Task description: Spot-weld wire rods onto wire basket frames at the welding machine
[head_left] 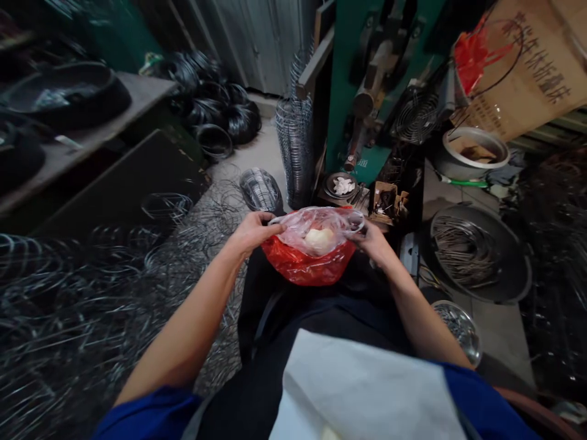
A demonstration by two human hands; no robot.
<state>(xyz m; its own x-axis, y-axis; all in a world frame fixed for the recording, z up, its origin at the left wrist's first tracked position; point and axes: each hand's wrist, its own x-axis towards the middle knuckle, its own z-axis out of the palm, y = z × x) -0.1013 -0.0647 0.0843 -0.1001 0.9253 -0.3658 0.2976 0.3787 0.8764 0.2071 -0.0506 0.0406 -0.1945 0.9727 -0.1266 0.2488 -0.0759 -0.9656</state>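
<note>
Wire pieces (114, 287) cover the floor to the person's left; a red plastic bag (305, 266) sits over the lap, a clear inner bag (296, 221) opened within it; the left hand (252, 233) and right hand (373, 242) pinch opposite sides of the clear rim; a pale lump (320, 240) lies inside; uneven pulling could tear the thin film, or one slipping grip tip the lump out.

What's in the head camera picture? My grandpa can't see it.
A person's bare hands hold a red and clear plastic bag spread wide, a pale lump showing inside. Tangled wire lies at left; a green machine stands ahead.
</note>
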